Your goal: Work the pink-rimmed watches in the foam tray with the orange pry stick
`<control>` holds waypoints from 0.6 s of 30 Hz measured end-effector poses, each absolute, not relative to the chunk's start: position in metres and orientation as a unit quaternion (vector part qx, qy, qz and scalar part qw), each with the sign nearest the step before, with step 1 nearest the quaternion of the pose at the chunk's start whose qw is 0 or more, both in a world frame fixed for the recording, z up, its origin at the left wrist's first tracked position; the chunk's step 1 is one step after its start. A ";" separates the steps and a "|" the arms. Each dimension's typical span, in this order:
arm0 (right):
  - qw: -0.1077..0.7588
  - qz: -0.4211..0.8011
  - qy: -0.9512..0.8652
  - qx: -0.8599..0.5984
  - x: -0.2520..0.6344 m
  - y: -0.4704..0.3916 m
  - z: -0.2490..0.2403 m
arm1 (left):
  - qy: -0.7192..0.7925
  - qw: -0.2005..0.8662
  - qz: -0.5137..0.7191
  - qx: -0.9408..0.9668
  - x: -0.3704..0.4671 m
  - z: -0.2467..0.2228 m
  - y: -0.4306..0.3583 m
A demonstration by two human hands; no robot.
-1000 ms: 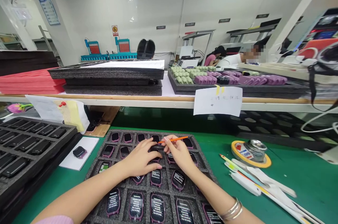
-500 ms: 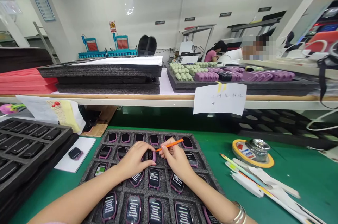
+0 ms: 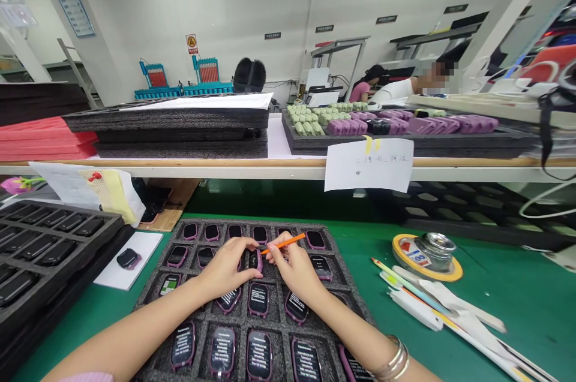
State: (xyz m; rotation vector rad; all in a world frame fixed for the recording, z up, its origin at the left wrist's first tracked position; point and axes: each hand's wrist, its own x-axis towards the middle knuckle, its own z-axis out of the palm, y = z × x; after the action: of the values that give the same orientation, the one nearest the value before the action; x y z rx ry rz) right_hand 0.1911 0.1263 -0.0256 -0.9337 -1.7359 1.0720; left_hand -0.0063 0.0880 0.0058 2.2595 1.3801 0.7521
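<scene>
Pinched upright between the left hand [image 3: 227, 271] fingers just above its foam tray [image 3: 342, 286] pocket, the purple watch [image 3: 256, 260] is steadied edge-on, seemingly so the right hand [image 3: 294, 268], gripping an orange stick [image 3: 283, 243], can reach its side.

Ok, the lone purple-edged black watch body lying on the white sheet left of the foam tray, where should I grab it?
Judging by its pose, grip the purple-edged black watch body across its two long sides, coming from straight above. It lies flat, screen up, on the white sheet with open space all round.
</scene>
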 end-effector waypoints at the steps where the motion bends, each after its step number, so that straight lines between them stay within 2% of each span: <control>1: 0.434 0.429 -0.699 -0.373 0.191 0.126 -0.025 | 0.493 0.192 0.266 0.806 -0.006 0.006 0.088; 10: 0.477 0.402 -0.684 -0.378 0.201 0.131 -0.020 | 0.484 0.162 0.227 0.829 0.007 0.026 0.098; 14: 0.540 0.375 -0.627 -0.418 0.222 0.140 -0.017 | 0.435 0.153 0.205 0.863 0.033 0.030 0.102; 18: 0.548 0.363 -0.621 -0.427 0.237 0.138 -0.019 | 0.381 0.149 0.188 0.893 0.051 0.020 0.101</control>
State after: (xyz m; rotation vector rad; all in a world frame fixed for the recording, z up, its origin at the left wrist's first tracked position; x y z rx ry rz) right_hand 0.2375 0.1383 -0.0195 -1.0107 -1.4708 0.8588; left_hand 0.0509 0.1011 0.0202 2.5671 1.0964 0.5409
